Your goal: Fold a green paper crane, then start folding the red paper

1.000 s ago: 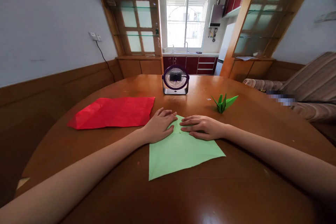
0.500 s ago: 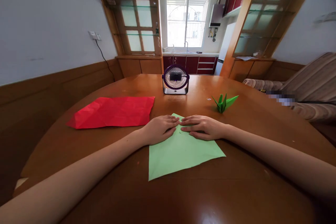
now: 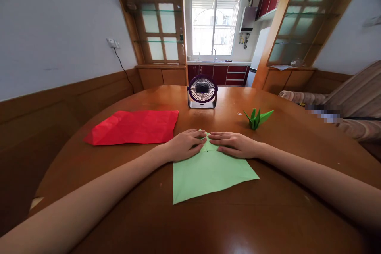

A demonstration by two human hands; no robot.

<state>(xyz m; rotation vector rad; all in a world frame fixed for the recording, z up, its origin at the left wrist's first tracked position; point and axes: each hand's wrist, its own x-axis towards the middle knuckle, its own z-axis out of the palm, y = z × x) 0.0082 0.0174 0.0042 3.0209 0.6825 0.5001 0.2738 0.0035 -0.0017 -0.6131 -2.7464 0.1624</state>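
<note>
A pale green sheet of paper (image 3: 212, 176) lies on the wooden table, one corner pointing away from me and its wide edge toward me. My left hand (image 3: 187, 145) rests on the upper left part of the sheet, fingers stretched out toward the far corner. Across from it, my right hand (image 3: 235, 144) lies flat on the upper right part, fingers extended and slightly spread. Small creases show between the hands. Both palms hide the sheet's upper side edges.
A creased red paper (image 3: 137, 127) lies to the left. On the right stands a green origami crane (image 3: 255, 120). A small purple desk fan (image 3: 203, 90) stands beyond the hands on the round table (image 3: 214, 226). A striped sofa (image 3: 360, 99) is at the far right.
The view has shifted slightly. My fingertips have drawn a little apart near the far corner, showing more of the creases between them. Both hands stay on the green paper.
</note>
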